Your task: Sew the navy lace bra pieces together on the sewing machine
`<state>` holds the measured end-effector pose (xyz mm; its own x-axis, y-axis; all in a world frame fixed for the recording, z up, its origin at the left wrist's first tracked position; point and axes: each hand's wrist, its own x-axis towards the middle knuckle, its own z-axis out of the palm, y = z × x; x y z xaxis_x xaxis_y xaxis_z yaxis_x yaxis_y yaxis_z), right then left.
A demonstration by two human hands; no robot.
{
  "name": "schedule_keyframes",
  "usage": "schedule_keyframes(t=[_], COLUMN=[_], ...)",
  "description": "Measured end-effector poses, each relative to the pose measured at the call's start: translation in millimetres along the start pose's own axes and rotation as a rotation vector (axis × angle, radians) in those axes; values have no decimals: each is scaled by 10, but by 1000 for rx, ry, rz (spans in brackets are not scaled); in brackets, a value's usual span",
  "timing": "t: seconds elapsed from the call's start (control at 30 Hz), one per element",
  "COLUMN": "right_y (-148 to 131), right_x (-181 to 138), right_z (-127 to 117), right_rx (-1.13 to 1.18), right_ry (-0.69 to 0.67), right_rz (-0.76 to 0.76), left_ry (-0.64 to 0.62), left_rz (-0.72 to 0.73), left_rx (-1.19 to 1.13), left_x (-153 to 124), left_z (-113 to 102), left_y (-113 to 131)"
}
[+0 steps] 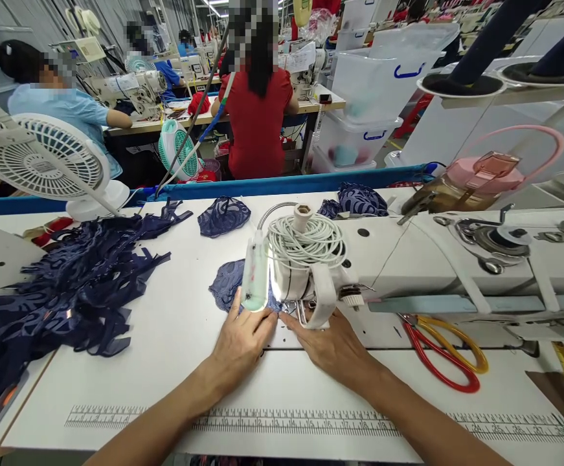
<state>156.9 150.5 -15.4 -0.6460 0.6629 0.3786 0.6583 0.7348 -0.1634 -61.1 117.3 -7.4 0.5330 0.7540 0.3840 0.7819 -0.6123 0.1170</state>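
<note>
My left hand [243, 340] lies flat on the white table with its fingers stretched toward the needle, pressing the edge of a navy lace fabric piece [226, 285]. My right hand [330, 343] rests flat beside it, fingertips at the presser foot under the head of the white sewing machine [408, 259]. The fabric runs under the machine's lit lamp [255, 275]; the part beneath the needle is hidden by the lamp and machine head.
A heap of navy lace pieces [72, 291] covers the table's left. More lace pieces [223, 215] lie behind. Red-and-yellow scissors [444, 356] lie right of my hand. A small fan [43, 158] stands far left. A pink bottle [476, 178] lies on the machine. Other people sew beyond.
</note>
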Motion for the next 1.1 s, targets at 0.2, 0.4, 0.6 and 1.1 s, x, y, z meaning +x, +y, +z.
schedule_keyframes(t=[0.2, 0.4, 0.6, 1.1], right_y=[7, 16, 95, 69], right_x=[53, 20, -53, -39], right_z=[-123, -104, -73, -61], right_rx=[-16, 49, 79, 19], right_ry=[88, 105, 137, 154], right_rz=[-72, -60, 14, 35], left_ry=[45, -61, -26, -57], left_rz=[0, -18, 8, -76], left_rx=[73, -31, 59, -135], left_x=[37, -22, 94, 82], left_z=[-18, -80, -61, 36], left_y=[72, -5, -22, -125])
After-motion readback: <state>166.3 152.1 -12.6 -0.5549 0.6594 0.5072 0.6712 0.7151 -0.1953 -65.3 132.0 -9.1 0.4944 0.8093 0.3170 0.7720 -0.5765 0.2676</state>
